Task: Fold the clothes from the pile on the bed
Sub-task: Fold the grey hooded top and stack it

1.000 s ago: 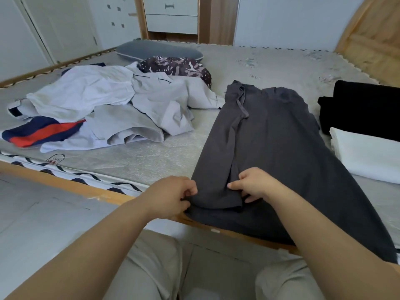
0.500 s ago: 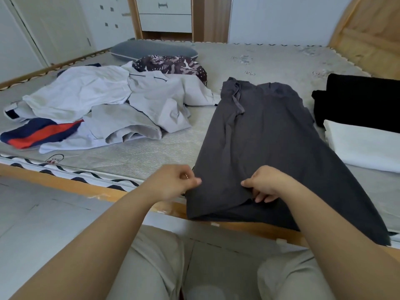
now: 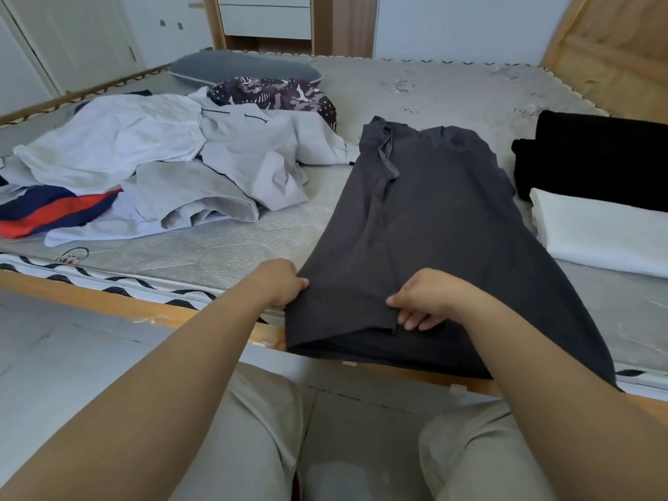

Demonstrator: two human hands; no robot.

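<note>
Pinching the near hem of the dark grey garment (image 3: 426, 218), the left hand (image 3: 280, 283) and right hand (image 3: 423, 301) hold its folded-over side panel at the bed's (image 3: 217, 254) edge. Next probably comes lifting the hem toward the collar. Beyond, the unfolded pile (image 3: 162, 168) waits.

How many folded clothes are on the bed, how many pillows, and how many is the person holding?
Folded clothes: 2, black one and white one
Pillows: 1, grey pillow
Held: 1, dark grey garment, gripped by left hand and right hand
Total: 4
</note>
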